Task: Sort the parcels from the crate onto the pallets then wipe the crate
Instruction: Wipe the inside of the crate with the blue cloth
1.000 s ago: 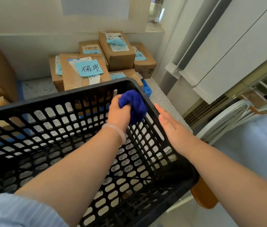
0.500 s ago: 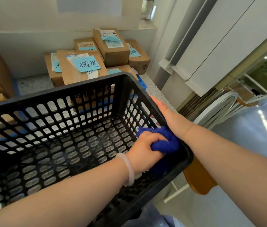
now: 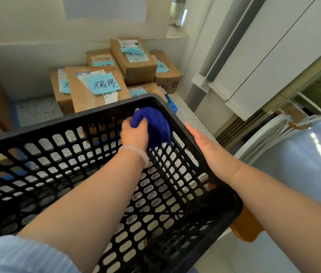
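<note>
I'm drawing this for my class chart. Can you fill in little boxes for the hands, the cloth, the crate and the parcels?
left hand: grips the blue cloth at the black crate's far right corner
right hand: fingers straight, against the crate's right rim
crate inside: no parcels seen
parcels: cardboard, stacked behind the crate, blue notes on top

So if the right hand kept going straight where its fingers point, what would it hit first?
The right hand lies flat against the crate's right rim, fingers aimed along it toward the far corner, so it would skim that rim. Beyond the corner the blue pallet edge looks next, though depth is unclear.
</note>
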